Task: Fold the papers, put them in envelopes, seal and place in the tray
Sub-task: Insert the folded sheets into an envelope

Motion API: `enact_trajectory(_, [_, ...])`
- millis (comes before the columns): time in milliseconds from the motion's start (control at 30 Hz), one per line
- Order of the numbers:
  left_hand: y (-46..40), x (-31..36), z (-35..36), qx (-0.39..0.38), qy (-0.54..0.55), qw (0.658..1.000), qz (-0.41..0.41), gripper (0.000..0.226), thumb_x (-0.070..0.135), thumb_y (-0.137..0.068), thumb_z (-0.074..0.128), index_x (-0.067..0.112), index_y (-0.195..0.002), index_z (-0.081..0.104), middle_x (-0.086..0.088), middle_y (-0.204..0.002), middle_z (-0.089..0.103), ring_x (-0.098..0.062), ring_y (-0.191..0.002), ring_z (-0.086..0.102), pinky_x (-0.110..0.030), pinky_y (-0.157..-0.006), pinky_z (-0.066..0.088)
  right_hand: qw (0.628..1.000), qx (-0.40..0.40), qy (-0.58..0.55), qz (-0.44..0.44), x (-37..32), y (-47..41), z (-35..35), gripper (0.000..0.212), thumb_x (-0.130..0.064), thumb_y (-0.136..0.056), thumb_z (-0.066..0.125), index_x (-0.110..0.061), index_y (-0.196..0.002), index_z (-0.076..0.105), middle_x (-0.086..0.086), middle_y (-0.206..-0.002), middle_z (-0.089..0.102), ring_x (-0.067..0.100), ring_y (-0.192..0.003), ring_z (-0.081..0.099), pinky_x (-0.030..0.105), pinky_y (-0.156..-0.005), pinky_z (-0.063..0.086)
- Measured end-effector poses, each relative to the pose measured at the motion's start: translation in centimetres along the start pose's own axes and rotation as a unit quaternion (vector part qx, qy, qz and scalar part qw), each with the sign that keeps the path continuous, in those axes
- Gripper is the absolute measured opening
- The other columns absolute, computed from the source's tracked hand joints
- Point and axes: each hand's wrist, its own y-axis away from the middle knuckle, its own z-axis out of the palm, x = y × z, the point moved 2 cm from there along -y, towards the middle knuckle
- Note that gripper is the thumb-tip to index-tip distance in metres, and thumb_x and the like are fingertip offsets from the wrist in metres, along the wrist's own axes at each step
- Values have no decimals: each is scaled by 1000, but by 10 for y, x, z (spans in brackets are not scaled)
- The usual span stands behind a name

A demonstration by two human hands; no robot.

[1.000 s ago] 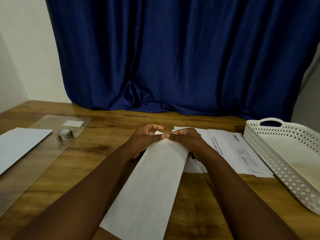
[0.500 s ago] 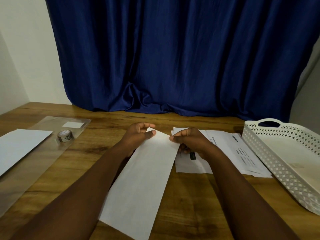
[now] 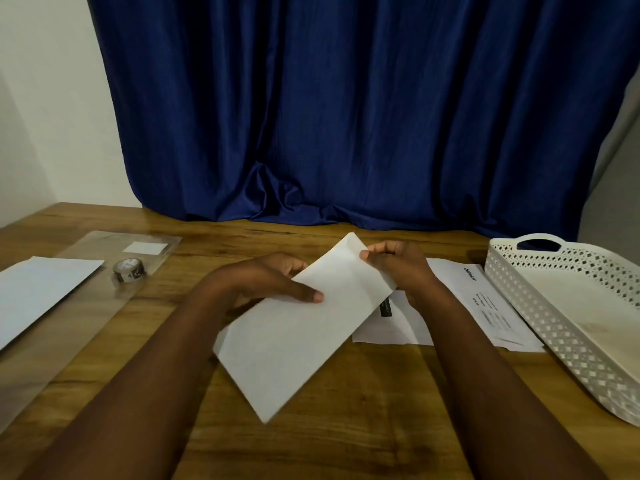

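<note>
Head cam showed both hands gripping a long white paper envelope (image 3: 298,327) over the wooden table (image 3: 346,427). Left hand (image 3: 263,282) clamped its edge with the thumb on top. Right hand (image 3: 398,268) pinched the far end.

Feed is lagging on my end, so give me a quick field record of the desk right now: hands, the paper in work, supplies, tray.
left hand: holds the folded paper's left edge, thumb on top
right hand: pinches its far right corner
folded paper: white, lifted at the far end, lying diagonally between the hands
printed sheets: flat on the table, right of the hands
tray: white, perforated, far right; no envelope visible inside
tape roll: on the clear sleeve, left
envelope: white, far left, flat
</note>
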Motion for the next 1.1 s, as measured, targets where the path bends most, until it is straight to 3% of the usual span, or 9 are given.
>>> enact_trajectory(167, [16, -7, -28, 66, -90, 994, -9, 50, 40, -70, 93, 31, -113, 70, 8, -107, 78, -14, -94, 76, -42, -88, 62, 994, 74, -73, -34, 1, -3, -8, 4, -21, -90, 74, -17, -92, 73, -2, -91, 75, 14, -80, 69, 20, -64, 51])
enact_trajectory(300, [25, -3, -44, 196, -63, 976, 69, 42, 23, -72, 93, 26, -107, 69, 9, -92, 78, -2, -79, 74, -18, -63, 55, 986, 92, -119, -77, -2, -3, -8, 6, -18, -90, 74, -15, -95, 74, -2, -91, 77, 11, -81, 72, 20, -67, 56])
enact_trajectory(400, [27, 3, -49, 313, -137, 933, 109, 30, 28, -72, 92, 32, -93, 71, 17, -89, 74, -5, -83, 71, -29, -71, 58, 980, 96, -134, -110, -7, -1, -9, 6, -15, -90, 73, -16, -96, 73, -5, -90, 77, 3, -75, 72, 16, -62, 55])
enact_trajectory(500, [33, 12, -48, 439, -206, 864, 132, 18, 35, -78, 85, 40, -82, 69, 24, -81, 65, -2, -81, 63, -31, -69, 50, 975, 123, -108, -153, -8, -3, -11, 12, -14, -89, 74, -12, -101, 74, -4, -95, 76, 3, -84, 72, 15, -70, 56])
enact_trajectory(600, [36, 17, -42, 501, -209, 821, 177, 10, 34, -83, 80, 36, -82, 70, 22, -77, 62, -4, -75, 60, -34, -67, 50, 970, 146, -76, -177, -7, -3, -12, 14, -19, -88, 76, -16, -101, 76, -5, -95, 75, 2, -86, 71, 12, -72, 54])
enact_trajectory(733, [24, 10, -33, 464, -267, 836, 123, 9, 33, -84, 76, 33, -85, 67, 14, -79, 60, -14, -78, 62, -35, -66, 50, 989, 71, -99, -81, 0, -4, -11, 8, -16, -93, 70, -12, -99, 74, 2, -86, 78, 11, -69, 71, 20, -61, 58])
enact_trajectory(933, [12, -6, -29, 353, -325, 873, 83, 14, 37, -84, 76, 37, -92, 65, 17, -104, 67, -6, -88, 61, -31, -73, 48, 986, -9, -140, 93, 16, -4, -11, 20, -8, -99, 53, -4, -107, 70, 13, -97, 78, 33, -89, 73, 25, -56, 53])
enact_trajectory(1033, [5, -11, -27, 270, -309, 910, 57, 42, 57, -73, 82, 40, -108, 66, 21, -114, 63, -7, -106, 62, -31, -85, 53, 983, -2, -139, 119, 19, -7, -15, 26, -16, -95, 52, -5, -104, 74, 15, -93, 77, 28, -77, 72, 27, -57, 51])
enact_trajectory(1100, [1, -13, -21, 208, -313, 927, 17, 65, 72, -65, 80, 42, -120, 62, 18, -126, 58, -10, -117, 56, -36, -96, 51, 987, 2, -110, 121, 19, -8, -16, 21, -25, -89, 67, -6, -96, 75, 8, -79, 73, 18, -63, 66, 27, -55, 51])
